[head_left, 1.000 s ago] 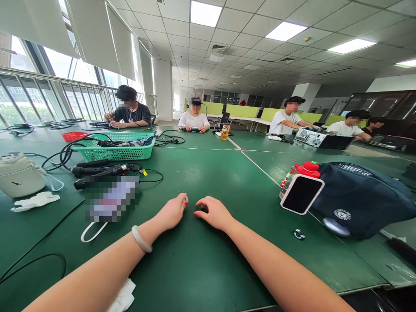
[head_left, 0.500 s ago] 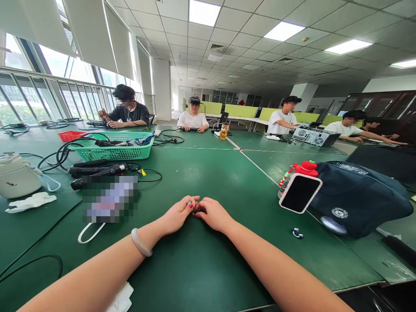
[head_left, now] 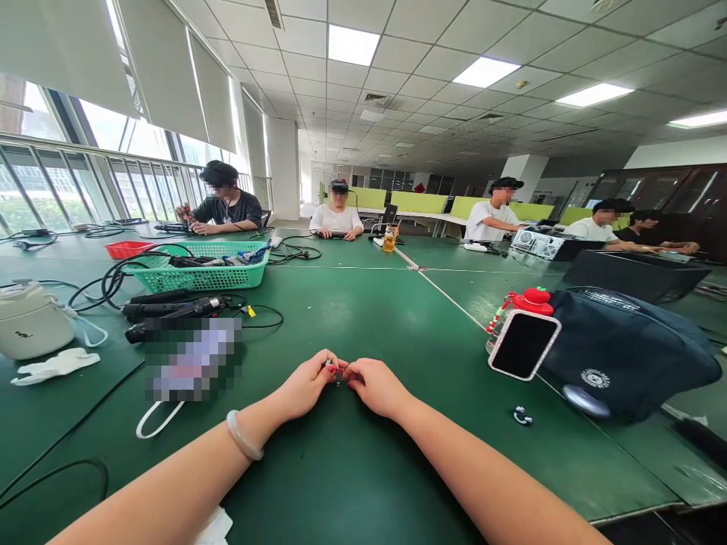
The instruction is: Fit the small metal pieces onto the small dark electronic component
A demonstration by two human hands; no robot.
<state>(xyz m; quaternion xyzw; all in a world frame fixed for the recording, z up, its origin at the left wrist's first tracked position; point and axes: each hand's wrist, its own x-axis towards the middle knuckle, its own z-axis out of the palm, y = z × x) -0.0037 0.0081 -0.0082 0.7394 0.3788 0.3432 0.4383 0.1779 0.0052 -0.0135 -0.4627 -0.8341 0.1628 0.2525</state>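
Observation:
My left hand (head_left: 308,384) and my right hand (head_left: 375,387) meet over the green table (head_left: 341,462), fingertips almost touching. A tiny grey, shiny piece (head_left: 329,362) shows by the thumb of my left hand, whose fingers are pinched; it is too small to name. My right hand is also closed in a pinch toward the left fingers. What lies between its fingertips is mostly hidden. A pale bracelet (head_left: 244,437) circles my left wrist. To the right lies a small, dark, shiny clip-shaped item (head_left: 522,415), perhaps an ear-clip earbud.
At left are a green basket (head_left: 204,279) with cables, black handheld devices (head_left: 176,309), a blurred purple item (head_left: 196,359) and a beige jug (head_left: 34,322). At right, a phone (head_left: 523,344) leans by a red-lidded bottle (head_left: 534,300) and navy bag (head_left: 636,348). Several people sit around.
My fingers have shifted a little, and a small bright spot now shows below the fingertips. The whole view has moved slightly, with the scene sitting lower in the picture.

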